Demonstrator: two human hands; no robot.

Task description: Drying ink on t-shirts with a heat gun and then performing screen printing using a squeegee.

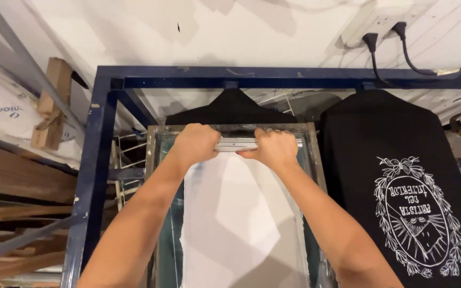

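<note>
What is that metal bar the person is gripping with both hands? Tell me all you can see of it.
The squeegee is a long, slim bar with a pale, silvery metal-looking handle, lying level across the far end of the printing screen. The left hand and right hand close over its two ends, so only the middle stretch shows. Its blade is hidden. White ink coats the screen mesh just below it.

Bright, even light; soft shadows, slight blur.
</note>
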